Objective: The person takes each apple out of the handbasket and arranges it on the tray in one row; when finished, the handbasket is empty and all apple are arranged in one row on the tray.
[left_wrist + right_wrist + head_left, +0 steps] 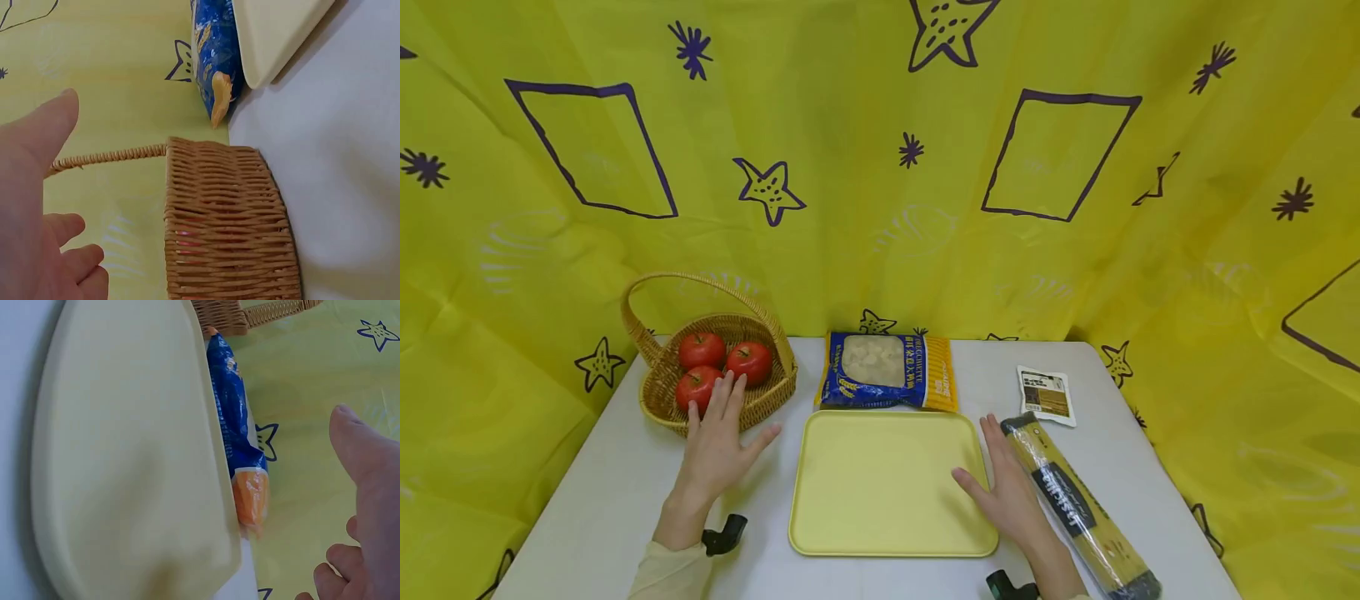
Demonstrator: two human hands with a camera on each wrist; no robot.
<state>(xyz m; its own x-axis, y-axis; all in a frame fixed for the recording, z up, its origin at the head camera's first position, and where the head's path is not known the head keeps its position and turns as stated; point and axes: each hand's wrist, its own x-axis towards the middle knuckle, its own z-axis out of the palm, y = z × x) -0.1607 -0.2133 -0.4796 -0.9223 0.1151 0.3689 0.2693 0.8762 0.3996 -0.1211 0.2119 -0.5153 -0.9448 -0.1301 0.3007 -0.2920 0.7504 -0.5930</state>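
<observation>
In the head view my left hand, fingers spread and holding nothing, is at the front edge of a wicker basket. Three red apples lie in the basket. My right hand, empty with straight fingers, hovers over the right edge of a pale yellow tray. Right beside that hand lies a long clear-and-yellow packet with dark ends. The left wrist view shows the left hand beside the basket's woven side; the right wrist view shows the right hand and the tray.
A blue and yellow pasta bag lies behind the tray against the yellow curtain. A small white and brown packet lies at the back right of the white table.
</observation>
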